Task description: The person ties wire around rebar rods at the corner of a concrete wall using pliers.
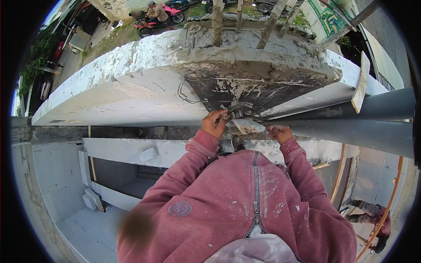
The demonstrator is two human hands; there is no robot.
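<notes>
My left hand (214,122) is curled around a tangle of thin wire (239,109) at the foot of a rough grey concrete column (258,74). My right hand (280,133) grips the handle of a mortar-caked trowel (247,126), its pale blade pointing left towards the wire. Both hands sit close together against the column face. I wear a mortar-spattered red zip hoodie (245,201) that fills the lower frame.
A white plastered ledge (118,87) runs left from the column. Two grey pipes (372,127) cross on the right beside a wooden plank (362,83). Rebar (217,17) rises at the top. Far below are block walls (57,175), a crouched person (372,217) and a motorbike rider (155,13).
</notes>
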